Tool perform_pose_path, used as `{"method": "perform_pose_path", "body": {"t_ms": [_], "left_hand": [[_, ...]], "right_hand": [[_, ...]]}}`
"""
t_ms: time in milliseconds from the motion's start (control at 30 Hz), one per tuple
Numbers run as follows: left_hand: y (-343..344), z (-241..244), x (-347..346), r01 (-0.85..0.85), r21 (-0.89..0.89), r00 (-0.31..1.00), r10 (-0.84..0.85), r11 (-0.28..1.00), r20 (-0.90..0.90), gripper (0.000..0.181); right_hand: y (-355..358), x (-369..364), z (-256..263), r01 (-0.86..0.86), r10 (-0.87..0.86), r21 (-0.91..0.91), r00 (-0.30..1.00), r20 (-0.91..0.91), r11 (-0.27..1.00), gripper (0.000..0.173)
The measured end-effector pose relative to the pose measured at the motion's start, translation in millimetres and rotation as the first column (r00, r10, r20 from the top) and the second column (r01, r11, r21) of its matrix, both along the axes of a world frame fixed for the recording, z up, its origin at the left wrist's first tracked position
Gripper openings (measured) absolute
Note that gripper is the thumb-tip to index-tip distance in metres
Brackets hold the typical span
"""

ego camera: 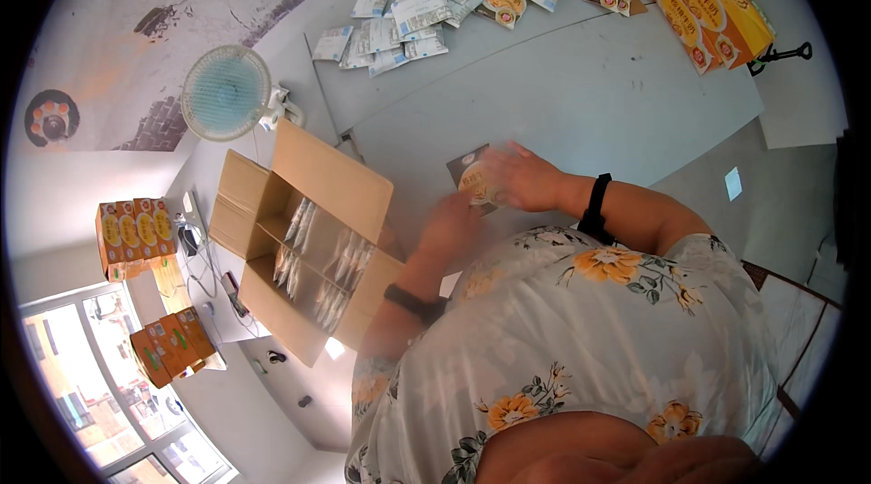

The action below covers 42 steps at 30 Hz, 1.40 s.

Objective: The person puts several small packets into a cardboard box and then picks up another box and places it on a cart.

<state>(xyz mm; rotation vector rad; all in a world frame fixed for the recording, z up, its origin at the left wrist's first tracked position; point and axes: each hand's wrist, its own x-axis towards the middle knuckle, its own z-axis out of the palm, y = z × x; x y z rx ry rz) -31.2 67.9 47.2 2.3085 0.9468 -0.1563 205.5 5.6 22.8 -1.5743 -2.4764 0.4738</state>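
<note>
A brown sachet (471,174) with a yellow bowl picture and printed writing lies on the grey table in front of my body. My right hand (520,178) is over the sachet's right side and hides part of it. It is blurred, so whether the fingers grip the sachet is unclear. Close to the sachet's lower left edge is my left hand (450,225), also blurred, its fingers hard to make out. An open cardboard box (333,164) stands left of my left hand. Dividers split its inside, and several upright sachets (350,253) fill the compartments.
Loose sachets (422,11) are heaped at the table's far side. Orange printed cartons (708,4) stand at the far right. A round fan (226,93) is beyond the box. More cartons (136,232) and cables (204,259) are on a surface at the left.
</note>
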Motion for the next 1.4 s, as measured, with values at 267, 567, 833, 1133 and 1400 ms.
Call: {"method": "perform_pose_path", "body": {"t_ms": [267,567,833,1133,1400], "left_hand": [[18,-19,8,0.151,0.290,0.987,-0.131,0.945,-0.090,0.070],[28,-12,15,0.185,0.239,0.977,-0.151,0.953,-0.152,0.077],[33,-11,20,0.234,0.273,0.961,-0.180,0.933,-0.208,0.077],[13,-9,15,0.183,0.291,0.969,-0.122,0.939,-0.215,0.076],[6,-21,9,0.163,0.314,0.973,-0.100,0.935,-0.208,0.077]], "right_hand": [[16,-8,-2,-0.020,0.023,-0.044,0.997,0.071,0.999,0.073],[31,-8,-2,0.017,-0.005,-0.169,0.998,0.070,0.985,0.087],[35,-8,7,0.043,-0.034,-0.237,0.999,0.042,0.971,0.089],[35,-5,15,0.017,0.013,-0.224,0.991,0.130,0.975,0.104],[47,-12,19,-0.054,0.148,-0.327,0.951,0.271,0.944,0.107]]}}
